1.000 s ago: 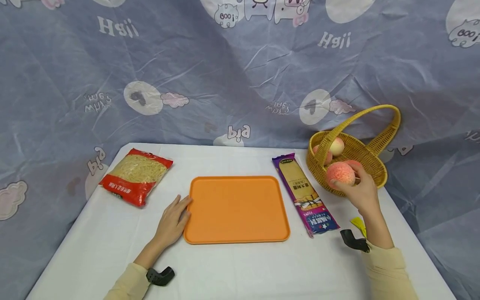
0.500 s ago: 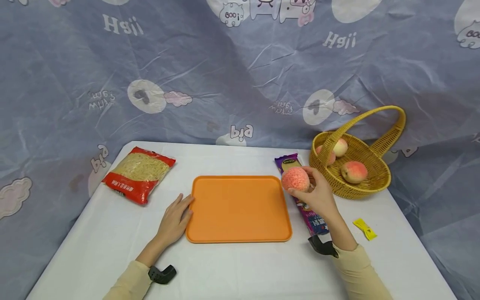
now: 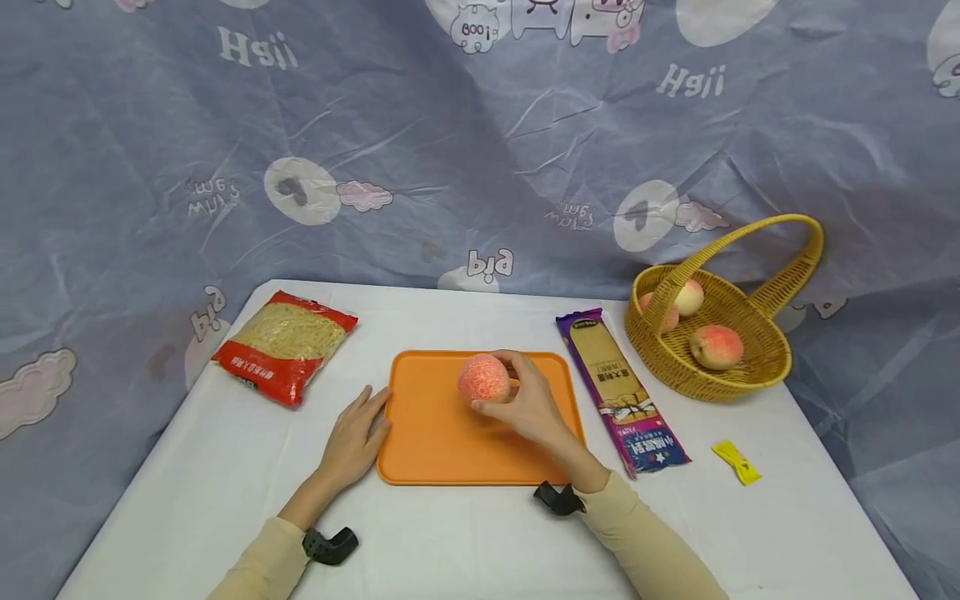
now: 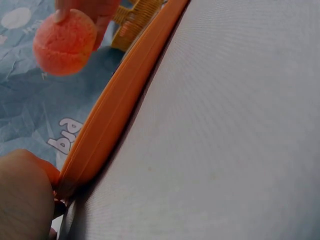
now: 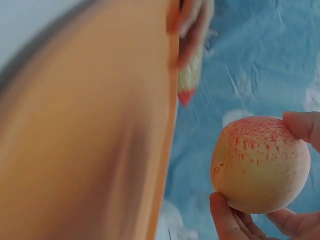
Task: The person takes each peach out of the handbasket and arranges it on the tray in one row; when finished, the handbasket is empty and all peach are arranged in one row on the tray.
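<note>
A pink-and-yellow peach [image 3: 482,378] is pinched between the thumb and fingers of my right hand [image 3: 527,402], above the orange tray [image 3: 442,450]. In the right wrist view the peach [image 5: 262,165] hangs apart from the tray's surface, thumb on one side and fingertips on the other. My left hand [image 3: 356,437] rests at the tray's left edge, its fingers fairly straight and touching the rim. The left wrist view catches that hand [image 4: 25,192] at the tray's corner, partly cut off by the frame.
A yellow wicker basket [image 3: 675,379] with several peaches stands at the back right. Beside the tray lies a purple pasta packet [image 3: 618,387], with a small yellow wrapped piece [image 3: 737,462] farther right. A red bag of pasta [image 3: 287,343] lies at the back left.
My right hand has carried the peach leftward from the basket, past the purple packet, to over the tray. My left hand has stayed at the tray's edge.
</note>
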A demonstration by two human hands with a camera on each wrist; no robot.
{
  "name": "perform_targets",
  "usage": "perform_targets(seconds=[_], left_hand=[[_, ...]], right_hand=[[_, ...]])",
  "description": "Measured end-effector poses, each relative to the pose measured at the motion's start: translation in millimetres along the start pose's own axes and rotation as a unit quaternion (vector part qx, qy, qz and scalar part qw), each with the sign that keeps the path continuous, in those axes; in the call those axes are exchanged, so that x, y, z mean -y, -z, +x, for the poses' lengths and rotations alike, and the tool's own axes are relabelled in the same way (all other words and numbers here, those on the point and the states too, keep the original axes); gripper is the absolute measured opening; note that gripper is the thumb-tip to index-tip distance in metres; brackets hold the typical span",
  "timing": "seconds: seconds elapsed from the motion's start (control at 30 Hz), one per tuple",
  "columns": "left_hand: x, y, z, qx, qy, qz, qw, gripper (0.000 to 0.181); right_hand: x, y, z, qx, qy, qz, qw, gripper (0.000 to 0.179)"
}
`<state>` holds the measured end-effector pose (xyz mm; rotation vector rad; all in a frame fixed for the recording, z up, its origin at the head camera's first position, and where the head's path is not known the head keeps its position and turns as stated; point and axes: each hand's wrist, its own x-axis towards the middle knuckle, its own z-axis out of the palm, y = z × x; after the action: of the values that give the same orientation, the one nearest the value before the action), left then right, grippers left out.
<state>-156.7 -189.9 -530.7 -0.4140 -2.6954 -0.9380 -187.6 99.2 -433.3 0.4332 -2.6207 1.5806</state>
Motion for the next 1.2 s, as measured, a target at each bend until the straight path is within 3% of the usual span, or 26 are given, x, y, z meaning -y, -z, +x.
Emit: perform_targets(seconds=[0.2,0.67,1.2], left_hand=[[0.0,0.0,0.9,0.001,0.004,0.001,1.0,0.049],[-1.0,1.6,2.4,0.011,0.019,-0.003,0.9998,0.05],[-2.0,2.6,2.8,0.017,0.028,0.003,0.9994,0.051]], right_hand=[[6.9,-37.5,7.7,0.027,-0.002,0.004,0.9996,0.073],[8.9,-86.1,29.7,0.092,-0.009,-0.007,0.9957,0.071],[-0.2,-104.4,32.3,0.113,0.02,-0.013,0.9934,0.072]])
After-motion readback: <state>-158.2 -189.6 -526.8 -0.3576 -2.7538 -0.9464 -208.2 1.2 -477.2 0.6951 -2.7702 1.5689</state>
